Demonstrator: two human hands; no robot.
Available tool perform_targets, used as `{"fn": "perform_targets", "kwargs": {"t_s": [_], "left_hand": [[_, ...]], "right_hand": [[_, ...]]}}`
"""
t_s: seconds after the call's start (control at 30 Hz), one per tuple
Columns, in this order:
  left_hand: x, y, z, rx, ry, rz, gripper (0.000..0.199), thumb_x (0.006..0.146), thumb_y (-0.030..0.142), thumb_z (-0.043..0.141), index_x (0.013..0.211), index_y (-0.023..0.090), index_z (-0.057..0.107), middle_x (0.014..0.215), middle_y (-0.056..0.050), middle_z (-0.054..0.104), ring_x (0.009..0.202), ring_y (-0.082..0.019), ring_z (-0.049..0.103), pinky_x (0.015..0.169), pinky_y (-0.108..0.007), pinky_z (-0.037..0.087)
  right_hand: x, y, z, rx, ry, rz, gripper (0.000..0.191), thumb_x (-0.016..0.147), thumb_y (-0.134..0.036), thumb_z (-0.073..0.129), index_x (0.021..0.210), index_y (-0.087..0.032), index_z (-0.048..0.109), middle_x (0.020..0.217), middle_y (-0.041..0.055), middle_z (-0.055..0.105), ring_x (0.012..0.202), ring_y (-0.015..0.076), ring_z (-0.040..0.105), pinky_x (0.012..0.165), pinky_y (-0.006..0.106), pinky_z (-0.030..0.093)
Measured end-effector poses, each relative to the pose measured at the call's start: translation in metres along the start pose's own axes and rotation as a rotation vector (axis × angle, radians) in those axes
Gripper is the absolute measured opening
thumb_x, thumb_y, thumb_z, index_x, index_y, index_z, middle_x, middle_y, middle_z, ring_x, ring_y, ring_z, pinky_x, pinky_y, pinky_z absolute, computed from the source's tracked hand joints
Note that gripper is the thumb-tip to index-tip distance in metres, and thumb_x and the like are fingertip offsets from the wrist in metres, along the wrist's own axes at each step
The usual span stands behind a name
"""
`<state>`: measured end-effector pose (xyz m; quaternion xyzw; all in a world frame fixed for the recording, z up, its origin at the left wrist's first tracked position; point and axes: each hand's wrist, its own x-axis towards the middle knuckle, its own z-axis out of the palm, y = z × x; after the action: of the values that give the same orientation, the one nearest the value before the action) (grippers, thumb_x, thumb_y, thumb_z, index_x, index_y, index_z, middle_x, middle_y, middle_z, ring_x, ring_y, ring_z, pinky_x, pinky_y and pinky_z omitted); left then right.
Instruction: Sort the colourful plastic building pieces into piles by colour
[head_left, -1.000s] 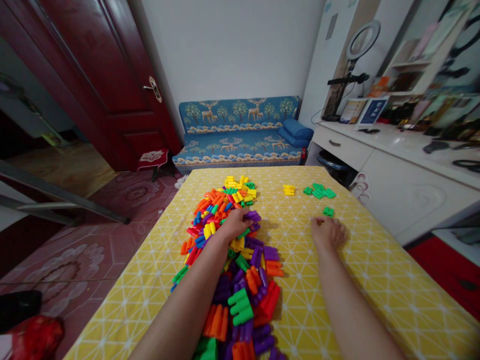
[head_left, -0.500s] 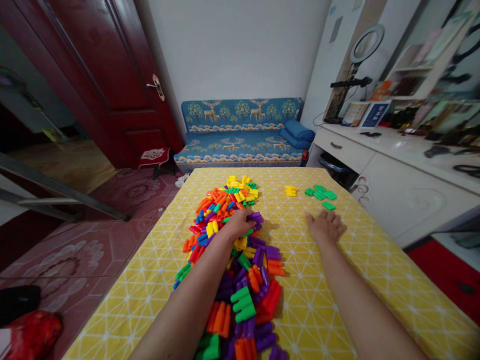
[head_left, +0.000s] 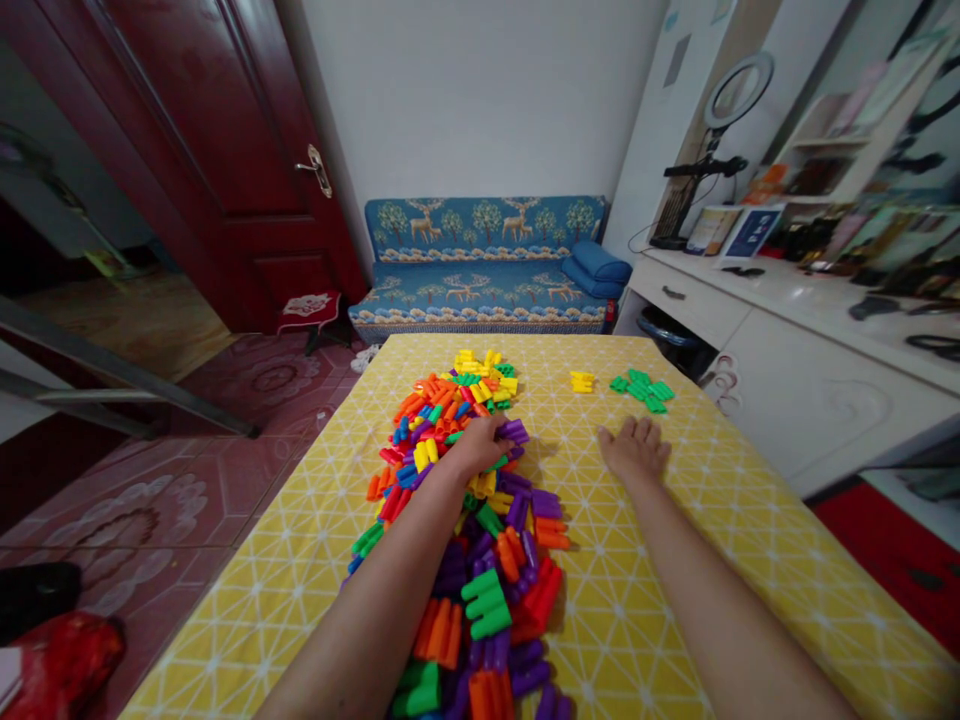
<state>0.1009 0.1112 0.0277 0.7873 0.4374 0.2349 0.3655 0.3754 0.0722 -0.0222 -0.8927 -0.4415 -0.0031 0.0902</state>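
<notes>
The left hand has its fingers curled on the block pile, seemingly around a purple block. The right hand has released, spread fingers over the yellow cloth; green blocks lie just beyond their tips.

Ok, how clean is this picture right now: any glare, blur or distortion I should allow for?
Head view: wide-angle distortion, with the dresser stretched and slanting at right; the clutter on its top looks soft and smeared; the doorway at far left is dim; the dark purple blocks beside the left forearm blend together; no strong glare on the yellow tablecloth.
</notes>
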Motion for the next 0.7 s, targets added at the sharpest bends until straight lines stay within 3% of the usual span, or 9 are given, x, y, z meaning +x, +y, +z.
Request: {"fn": "perform_targets", "kwargs": {"t_s": [0.17, 0.3, 0.43, 0.57, 0.7], "left_hand": [[0.001, -0.001, 0.004, -0.054, -0.022, 0.019, 0.012, 0.077, 0.018, 0.063, 0.089, 0.014, 0.062, 0.081, -0.002, 0.070, 0.073, -0.016, 0.063, 0.068, -0.024, 0.049], [-0.001, 0.002, -0.001, -0.050, -0.065, 0.045, 0.010, 0.079, 0.023, 0.063, 0.077, 0.013, 0.064, 0.071, -0.001, 0.066, 0.068, -0.015, 0.059, 0.063, -0.023, 0.045], [-0.003, 0.008, -0.007, 0.008, -0.118, 0.078, 0.019, 0.082, 0.028, 0.060, 0.077, 0.012, 0.069, 0.066, 0.000, 0.064, 0.062, -0.013, 0.055, 0.060, -0.021, 0.041], [-0.004, 0.010, -0.007, -0.024, -0.129, 0.064, 0.021, 0.083, 0.028, 0.059, 0.080, 0.012, 0.072, 0.068, -0.002, 0.067, 0.064, -0.013, 0.058, 0.062, -0.022, 0.042], [-0.003, 0.009, -0.007, -0.033, -0.121, 0.050, 0.021, 0.082, 0.027, 0.060, 0.074, 0.012, 0.071, 0.069, -0.003, 0.069, 0.066, -0.014, 0.060, 0.064, -0.022, 0.043]], "right_hand": [[-0.054, -0.034, 0.005, 0.281, -0.048, -0.237, 0.070, 0.095, -0.057, 0.034, 0.148, -0.012, 0.039, 0.157, 0.0169, 0.030, 0.147, 0.0314, 0.021, 0.117, 0.057, 0.011], [-0.083, -0.061, 0.003, 0.836, -0.082, -0.454, 0.063, 0.092, -0.055, 0.043, 0.145, -0.021, 0.043, 0.132, 0.0113, 0.061, 0.125, 0.0246, 0.055, 0.109, 0.046, 0.038], [-0.092, -0.069, 0.000, 1.177, -0.151, -0.585, 0.055, 0.087, -0.047, 0.058, 0.136, -0.023, 0.053, 0.124, 0.0080, 0.066, 0.110, 0.0216, 0.064, 0.094, 0.035, 0.051], [-0.088, -0.065, 0.001, 1.282, -0.121, -0.489, 0.040, 0.083, -0.042, 0.062, 0.117, -0.021, 0.064, 0.113, 0.0073, 0.071, 0.097, 0.0210, 0.068, 0.087, 0.034, 0.054], [-0.069, -0.049, 0.005, 1.366, 0.075, -0.182, 0.043, 0.078, -0.044, 0.062, 0.112, -0.019, 0.060, 0.106, 0.0100, 0.072, 0.090, 0.0216, 0.068, 0.085, 0.037, 0.055]]}}
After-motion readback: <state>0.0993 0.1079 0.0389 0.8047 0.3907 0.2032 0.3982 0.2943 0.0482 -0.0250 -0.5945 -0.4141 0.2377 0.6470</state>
